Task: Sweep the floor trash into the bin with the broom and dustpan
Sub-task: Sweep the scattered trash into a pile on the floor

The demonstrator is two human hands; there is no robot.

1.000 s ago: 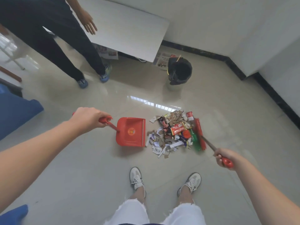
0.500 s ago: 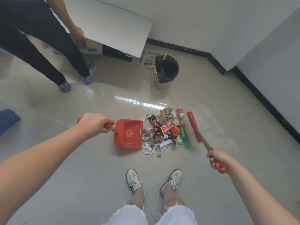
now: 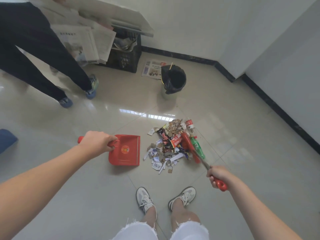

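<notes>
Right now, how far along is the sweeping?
Early. Done: the trash lies gathered in one heap. In hand: the left hand holds the dustpan beside it, and the right hand grips the broom, its head at the heap's right edge. Left: the dustpan is empty, and the heap must go into the bin.

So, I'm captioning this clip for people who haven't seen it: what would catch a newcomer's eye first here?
The colourful trash pile on the pale floor, mid-frame. A red dustpan, gripped by the left hand, is just left of it; a red broom, gripped by the right hand, lies against its right side. Beyond it stands a black-lined bin.
</notes>
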